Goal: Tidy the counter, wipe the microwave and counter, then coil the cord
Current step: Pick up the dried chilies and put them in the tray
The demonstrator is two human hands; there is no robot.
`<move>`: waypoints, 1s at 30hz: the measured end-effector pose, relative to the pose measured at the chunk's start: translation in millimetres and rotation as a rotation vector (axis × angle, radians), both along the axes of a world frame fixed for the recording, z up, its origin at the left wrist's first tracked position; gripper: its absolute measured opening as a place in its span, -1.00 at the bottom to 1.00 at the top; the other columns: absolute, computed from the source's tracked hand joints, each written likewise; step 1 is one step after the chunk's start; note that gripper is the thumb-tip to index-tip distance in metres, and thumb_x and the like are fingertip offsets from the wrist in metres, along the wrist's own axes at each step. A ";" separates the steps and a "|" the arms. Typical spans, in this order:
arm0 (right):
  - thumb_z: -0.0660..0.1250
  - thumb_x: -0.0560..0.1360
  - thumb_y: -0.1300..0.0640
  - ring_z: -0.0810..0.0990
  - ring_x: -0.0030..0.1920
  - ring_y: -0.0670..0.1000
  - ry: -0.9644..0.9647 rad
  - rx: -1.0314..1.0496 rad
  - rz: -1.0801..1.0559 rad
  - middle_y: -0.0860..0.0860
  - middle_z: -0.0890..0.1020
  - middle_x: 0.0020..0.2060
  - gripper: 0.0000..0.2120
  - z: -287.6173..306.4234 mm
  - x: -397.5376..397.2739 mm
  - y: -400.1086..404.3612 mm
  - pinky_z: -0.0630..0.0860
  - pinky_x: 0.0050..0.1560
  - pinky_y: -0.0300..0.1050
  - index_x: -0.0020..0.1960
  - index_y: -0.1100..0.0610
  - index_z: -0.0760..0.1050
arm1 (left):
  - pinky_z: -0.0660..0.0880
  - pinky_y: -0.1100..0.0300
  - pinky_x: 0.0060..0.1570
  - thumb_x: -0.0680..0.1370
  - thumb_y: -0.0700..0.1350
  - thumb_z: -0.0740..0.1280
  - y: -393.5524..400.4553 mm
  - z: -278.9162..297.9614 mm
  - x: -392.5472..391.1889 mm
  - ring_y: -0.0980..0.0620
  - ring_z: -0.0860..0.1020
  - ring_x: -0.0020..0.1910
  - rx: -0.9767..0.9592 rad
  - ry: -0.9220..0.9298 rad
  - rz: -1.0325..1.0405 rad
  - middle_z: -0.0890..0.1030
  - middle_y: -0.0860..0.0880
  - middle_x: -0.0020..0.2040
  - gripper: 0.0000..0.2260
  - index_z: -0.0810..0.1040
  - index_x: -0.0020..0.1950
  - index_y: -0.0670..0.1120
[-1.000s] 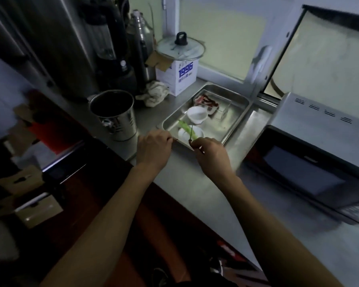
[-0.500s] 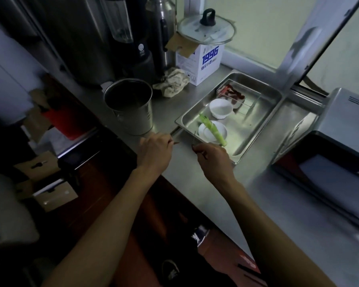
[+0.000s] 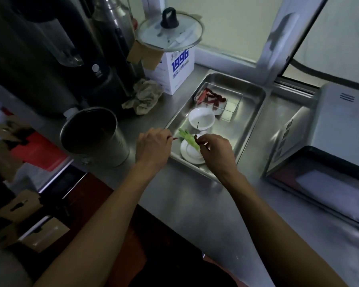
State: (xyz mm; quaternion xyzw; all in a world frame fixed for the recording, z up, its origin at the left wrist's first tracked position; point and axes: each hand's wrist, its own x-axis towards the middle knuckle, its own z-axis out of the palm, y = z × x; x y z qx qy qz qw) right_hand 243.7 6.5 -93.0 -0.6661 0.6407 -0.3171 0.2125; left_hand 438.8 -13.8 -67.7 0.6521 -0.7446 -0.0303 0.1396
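Over tray (image 3: 255, 112): right hand (image 3: 217, 151) pinches thin stem (image 3: 197, 131); left hand (image 3: 153, 148) pinches red scrap (image 3: 175, 138).
Risk: scraps slip from fingers (light pinch), landing on surface (image 3: 195, 204).

A tray (image 3: 255, 112) is set on the counter (image 3: 195, 204) between a metal cup (image 3: 95, 137), left, and the microwave (image 3: 330, 154), right.

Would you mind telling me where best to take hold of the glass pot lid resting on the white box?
Probably by the black knob at the centre of the glass lid, coming straight down from above: the lid lies flat on the white box, its knob upright and unobstructed, while the rim is thin and smooth.
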 end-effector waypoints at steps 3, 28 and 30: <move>0.36 0.48 0.27 0.62 -0.08 0.10 -0.012 0.017 -0.043 0.03 0.71 -0.05 -0.77 -6.4 -14.1 -13.9 0.56 -0.05 0.00 0.06 0.07 0.69 | 0.38 -0.01 -0.03 0.61 -0.05 0.26 -22.5 -6.3 -13.3 -0.13 0.53 -0.02 0.019 0.006 -0.040 0.62 -0.05 -0.07 -0.85 0.61 -0.03 -0.03; 0.30 0.50 0.35 0.67 -0.05 0.11 0.137 0.100 -0.336 0.11 0.70 0.00 -0.74 -61.1 -62.4 -201.9 0.63 -0.06 0.09 0.11 0.16 0.65 | 0.50 0.04 -0.15 0.62 -0.08 0.32 -265.8 -68.4 -109.5 -0.01 0.51 -0.22 0.178 0.221 -0.267 0.64 -0.05 -0.15 -0.89 0.62 -0.03 -0.07; 0.28 0.49 0.36 0.67 -0.05 0.11 0.125 0.117 -0.354 0.10 0.70 0.00 -0.72 -65.5 -65.1 -218.5 0.63 -0.06 0.08 0.09 0.14 0.66 | 0.46 0.09 -0.18 0.62 -0.09 0.32 -284.6 -74.1 -116.2 -0.01 0.52 -0.23 0.191 0.219 -0.267 0.63 -0.04 -0.15 -0.89 0.63 -0.01 -0.07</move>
